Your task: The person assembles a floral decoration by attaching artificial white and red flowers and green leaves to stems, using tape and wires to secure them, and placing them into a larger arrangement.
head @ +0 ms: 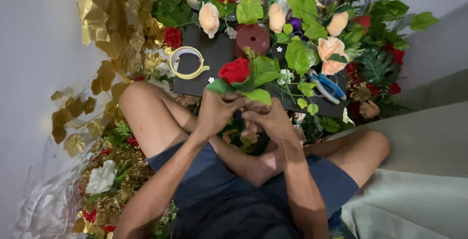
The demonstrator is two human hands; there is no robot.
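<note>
We look down at a seated person, legs crossed, dark blue shorts, and both hands meet at the centre of the frame. The left hand [214, 114] is curled shut around the lower stem of an artificial red rose [234, 70], its fingers wrapped tight just under the green fabric leaves [261, 78]. The right hand [270, 119] sits touching it, fingers bent in and pinching at the same stem; exactly what lies under those fingertips we cannot tell. The rose has soft, cloth-like petals in a rounded bloom, and its long axis runs from the hands up toward the top of the frame, leaning a little left, bloom end away from the person.

Behind it lies a flat dark board [217, 53]. On it, upper left of centre, rests a cream roll of tape [185, 63], a thin hoop. Right of centre lie blue-handled pliers [327, 86]. A dark red foam disc [252, 37] sits above the rose. Crinkly gold foil leaves [105, 19] fill the upper left, and peach fabric roses [330, 51] crowd the upper right.
</note>
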